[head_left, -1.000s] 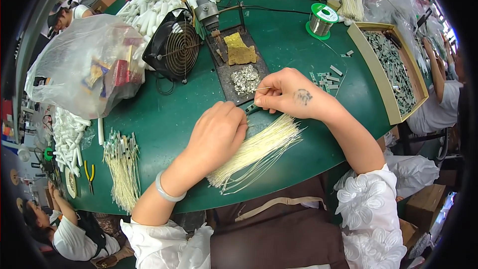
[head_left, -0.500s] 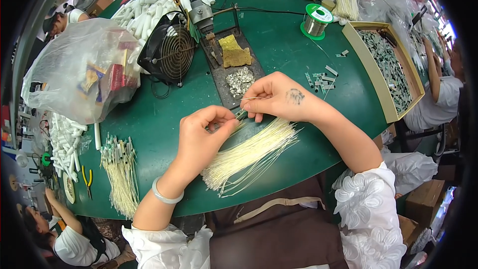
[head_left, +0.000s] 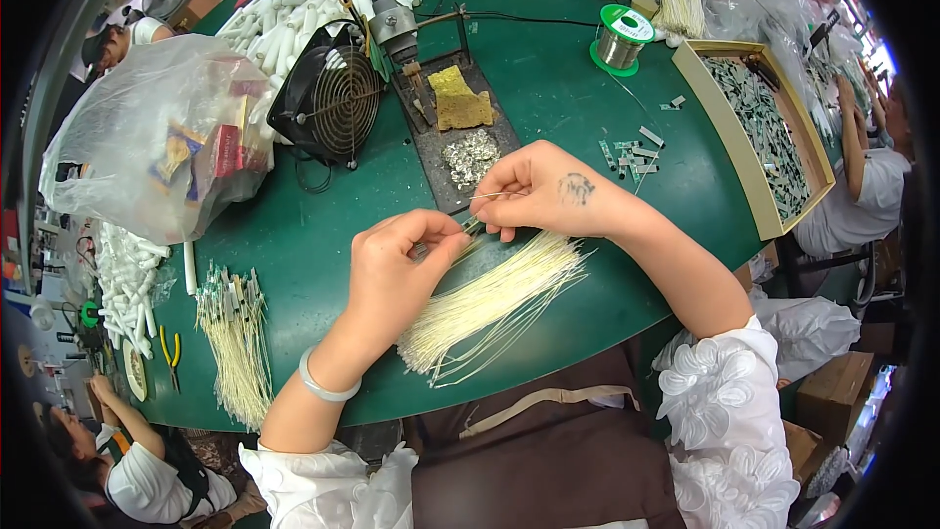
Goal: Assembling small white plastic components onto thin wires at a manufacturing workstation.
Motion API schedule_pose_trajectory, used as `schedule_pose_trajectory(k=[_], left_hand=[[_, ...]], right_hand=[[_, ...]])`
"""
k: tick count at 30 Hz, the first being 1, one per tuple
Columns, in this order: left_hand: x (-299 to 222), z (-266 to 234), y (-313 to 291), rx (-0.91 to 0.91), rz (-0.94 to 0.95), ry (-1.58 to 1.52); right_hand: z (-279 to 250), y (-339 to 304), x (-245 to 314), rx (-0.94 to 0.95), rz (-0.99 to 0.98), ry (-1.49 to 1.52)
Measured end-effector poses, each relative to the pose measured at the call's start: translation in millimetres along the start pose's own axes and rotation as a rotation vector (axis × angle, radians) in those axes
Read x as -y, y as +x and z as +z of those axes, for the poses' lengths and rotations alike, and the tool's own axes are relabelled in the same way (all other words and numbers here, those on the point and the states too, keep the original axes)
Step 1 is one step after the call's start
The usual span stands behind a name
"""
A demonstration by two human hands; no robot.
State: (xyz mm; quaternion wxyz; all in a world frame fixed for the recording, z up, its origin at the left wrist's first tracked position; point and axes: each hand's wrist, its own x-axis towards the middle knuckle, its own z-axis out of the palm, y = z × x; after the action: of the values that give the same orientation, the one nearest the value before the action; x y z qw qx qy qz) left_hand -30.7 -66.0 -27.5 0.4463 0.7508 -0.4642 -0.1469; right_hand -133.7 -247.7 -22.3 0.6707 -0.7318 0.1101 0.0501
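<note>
Over the middle of the green table, my left hand (head_left: 399, 260) pinches a small circuit board (head_left: 472, 226) between thumb and forefinger; most of it is hidden by the fingers. Close against it, my right hand (head_left: 539, 191) has a thin pale wire (head_left: 495, 195) between thumb and fingertips. The two sets of fingertips nearly meet, so whether wire and board touch cannot be made out. Below my hands lies a thick bundle of cream wires (head_left: 499, 299). Just beyond my fingers is a crumbly silvery heap of solder (head_left: 470, 159) on a dark stand (head_left: 428, 149).
A clamped soldering iron (head_left: 397, 34) and yellow sponge (head_left: 462, 103) stand ahead, with a black fan (head_left: 333, 103) to the left. Rightward are a solder spool (head_left: 623, 39), loose boards (head_left: 634, 154) and a cardboard tray (head_left: 732, 152). Finished-looking wired boards (head_left: 235, 343) and yellow-handled pliers (head_left: 171, 353) lie left.
</note>
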Motion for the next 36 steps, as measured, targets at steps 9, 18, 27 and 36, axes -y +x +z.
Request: schedule_pose_trajectory(k=[9,18,27,36], left_hand=[[-1.2,0.0,1.1,-0.001,-0.065,-0.039],[-0.4,-1.3,0.6,0.019,-0.136,-0.116],[2.3,-1.6,10.0,0.170,-0.237,-0.217],[2.4,-2.4,11.9,0.147,-0.390,-0.487]], right_hand=[[-0.7,0.8,0.0,-0.007,-0.021,-0.027],[3.9,1.9,0.2,-0.019,-0.016,0.024],[7.3,2.5,3.0,0.020,0.027,0.040],[7.3,5.6,-2.3,-0.013,-0.079,0.174]])
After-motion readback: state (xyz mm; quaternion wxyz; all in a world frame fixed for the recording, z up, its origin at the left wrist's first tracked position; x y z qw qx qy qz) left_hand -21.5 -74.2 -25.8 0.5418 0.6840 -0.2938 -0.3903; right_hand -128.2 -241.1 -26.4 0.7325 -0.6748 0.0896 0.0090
